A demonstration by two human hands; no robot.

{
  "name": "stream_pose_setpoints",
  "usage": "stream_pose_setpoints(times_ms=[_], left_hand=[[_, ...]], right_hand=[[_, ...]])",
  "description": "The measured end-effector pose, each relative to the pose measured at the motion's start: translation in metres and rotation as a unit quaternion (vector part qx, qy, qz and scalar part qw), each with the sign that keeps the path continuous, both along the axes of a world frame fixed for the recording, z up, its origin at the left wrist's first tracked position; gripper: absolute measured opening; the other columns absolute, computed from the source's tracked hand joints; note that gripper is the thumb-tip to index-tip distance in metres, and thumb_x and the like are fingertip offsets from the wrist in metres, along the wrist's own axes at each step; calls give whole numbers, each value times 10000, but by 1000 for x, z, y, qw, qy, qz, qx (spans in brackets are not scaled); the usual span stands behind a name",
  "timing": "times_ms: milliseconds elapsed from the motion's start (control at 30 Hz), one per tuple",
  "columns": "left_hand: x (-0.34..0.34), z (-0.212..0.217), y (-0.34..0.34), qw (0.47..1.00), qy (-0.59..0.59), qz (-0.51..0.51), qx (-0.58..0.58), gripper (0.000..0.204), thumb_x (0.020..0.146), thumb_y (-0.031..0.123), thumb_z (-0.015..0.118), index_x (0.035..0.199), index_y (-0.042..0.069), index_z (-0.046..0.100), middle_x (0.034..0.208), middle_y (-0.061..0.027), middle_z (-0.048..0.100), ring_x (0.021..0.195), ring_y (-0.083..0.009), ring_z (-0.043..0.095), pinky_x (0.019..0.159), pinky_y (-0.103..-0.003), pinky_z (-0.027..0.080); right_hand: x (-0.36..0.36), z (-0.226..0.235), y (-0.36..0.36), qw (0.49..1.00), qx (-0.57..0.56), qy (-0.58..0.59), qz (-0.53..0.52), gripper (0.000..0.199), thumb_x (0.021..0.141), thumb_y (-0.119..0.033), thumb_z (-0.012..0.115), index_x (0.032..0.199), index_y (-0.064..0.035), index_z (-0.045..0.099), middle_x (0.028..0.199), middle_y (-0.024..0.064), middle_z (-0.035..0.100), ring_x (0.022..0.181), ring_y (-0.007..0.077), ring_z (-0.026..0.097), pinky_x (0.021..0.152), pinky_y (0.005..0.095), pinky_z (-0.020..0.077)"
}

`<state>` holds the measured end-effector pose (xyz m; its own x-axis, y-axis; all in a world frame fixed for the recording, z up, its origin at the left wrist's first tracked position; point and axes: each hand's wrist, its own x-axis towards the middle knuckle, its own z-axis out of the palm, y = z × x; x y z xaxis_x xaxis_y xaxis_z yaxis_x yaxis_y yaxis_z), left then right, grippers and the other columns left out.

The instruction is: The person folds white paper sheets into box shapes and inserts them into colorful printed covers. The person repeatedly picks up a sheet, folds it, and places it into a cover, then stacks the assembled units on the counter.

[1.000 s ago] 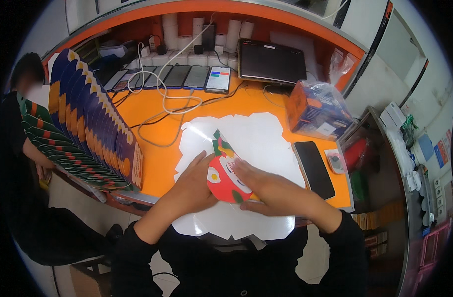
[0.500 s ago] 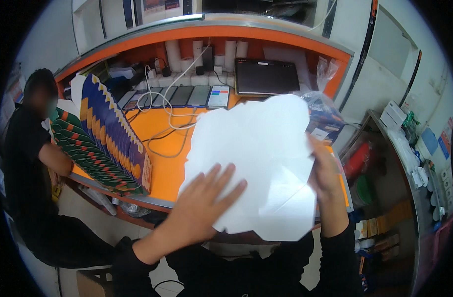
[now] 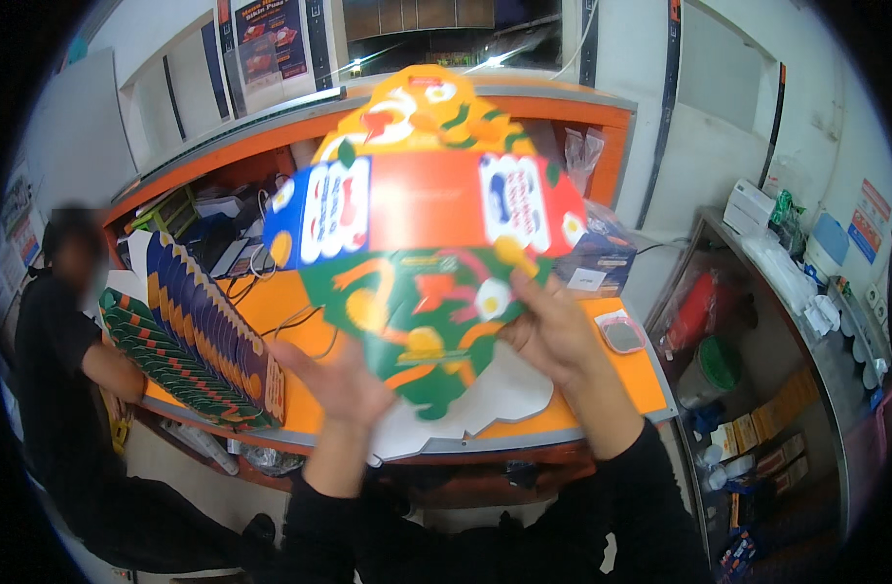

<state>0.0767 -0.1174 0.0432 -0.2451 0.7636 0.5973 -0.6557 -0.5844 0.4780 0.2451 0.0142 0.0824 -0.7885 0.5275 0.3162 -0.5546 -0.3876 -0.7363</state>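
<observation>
Head view, read from left to right: at nine o'clock, a co-worker (image 3: 61, 380) in dark clothes, seated, with one forearm near the left end of the desk. Just beside, between eight and nine o'clock, a row of nested cartons (image 3: 217, 336), dark blue above and green below, standing open in a long slanting line. Up at eleven o'clock, a dark poster (image 3: 278, 44) on the wall. Nearer the middle, some cables (image 3: 300, 319) on the orange desk (image 3: 641, 378).

Between seven and eight o'clock, the left hand (image 3: 344, 384), blurred, palm turned up, with thumb spread far out toward ten o'clock and the other fingers partly hidden; not possible to tell about touching the card sheet (image 3: 428, 200). For this sheet, a place at the middle and up toward twelve o'clock, raised over the desk, with yellow at top, blue and red across the centre, green at bottom.

At five o'clock, lower than the card, white sheets (image 3: 509, 397) with wavy cut edges, lying on the desk. At four o'clock, the right hand (image 3: 553, 336), pinching the card by its lower right edge, thumb in front.

Between two and three o'clock, a box (image 3: 612, 258) in clear plastic. Past three o'clock, a small light-rimmed pad (image 3: 621, 333), then a red bundle (image 3: 691, 307) and a green-lidded tub (image 3: 716, 368).
</observation>
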Motion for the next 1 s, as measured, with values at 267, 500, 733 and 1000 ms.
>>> stream_pose_setpoints(times_ms=[267, 500, 733, 1000], left_hand=[[8, -54, -45, 991, 98, 93, -25, 622, 583, -6, 555, 1196, -46, 458, 1184, -237, 521, 1036, -317, 561, 913, -410, 458], [33, -32, -38, 996, 66, -3, -57, 634, 675, 56, 579, 1278, -17, 398, 1276, -203, 464, 1140, -332, 488, 979, -423, 388], [57, -35, -43, 905, 368, 187, -105, 649, 707, 91, 565, 1311, -21, 358, 1336, -184, 418, 1197, -339, 445, 1006, -431, 361], [46, -19, -47, 973, 32, 138, -185, 461, 758, 68, 448, 1201, -57, 454, 1132, -190, 570, 985, -298, 607, 840, -387, 511]], right_hand=[[47, -30, -21, 807, 420, -258, -327, 404, 816, -236, 688, 1123, -25, 534, 1228, 166, 527, 1050, 227, 579, 722, 315, 516], [28, -26, -52, 818, 458, -146, -316, 521, 834, -259, 666, 1251, 3, 496, 1336, 212, 447, 1206, 327, 477, 944, 388, 439], [23, -27, -47, 869, 295, -162, -363, 140, 772, 2, 688, 880, 48, 612, 794, 78, 602, 749, 142, 618, 587, 248, 511], [35, -11, -52, 775, 528, -71, -340, 257, 752, -8, 687, 1006, -37, 674, 804, 88, 591, 679, 150, 569, 601, 245, 485]])
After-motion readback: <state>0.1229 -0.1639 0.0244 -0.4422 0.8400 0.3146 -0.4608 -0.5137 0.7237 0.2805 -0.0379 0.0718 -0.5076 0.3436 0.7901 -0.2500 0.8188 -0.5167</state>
